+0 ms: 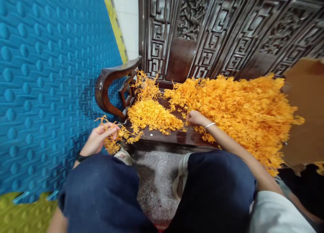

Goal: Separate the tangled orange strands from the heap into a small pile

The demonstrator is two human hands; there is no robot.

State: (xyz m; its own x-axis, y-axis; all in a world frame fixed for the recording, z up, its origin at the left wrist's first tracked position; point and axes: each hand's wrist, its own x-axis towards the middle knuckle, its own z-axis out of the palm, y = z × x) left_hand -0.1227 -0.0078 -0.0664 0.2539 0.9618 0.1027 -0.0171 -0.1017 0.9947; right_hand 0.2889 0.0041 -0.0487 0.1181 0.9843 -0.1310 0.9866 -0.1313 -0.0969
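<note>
My left hand [101, 136], with a dark band at the wrist, pinches a tangled strand of orange branched pieces [126, 134] that hangs beside the bench's front left corner. My right hand [194, 118], wearing a pale bangle, is closed at the gap between two orange heaps; whatever its fingers hold is hidden. Just left of it lies a smaller heap of loose orange pieces [153, 115] on the dark wooden bench seat [174, 137]. Behind and right of that hand spreads a much larger heap of orange pieces [243, 108]. More thin branched orange strands [146, 86] lie at the back left, near the armrest.
A curved wooden armrest [101, 88] rises at the bench's left end, before a carved wooden backrest [187, 17]. Blue textured matting [50, 91] fills the left side. Brown cardboard [306, 115] stands at the right. My knees and the speckled floor [157, 182] are below.
</note>
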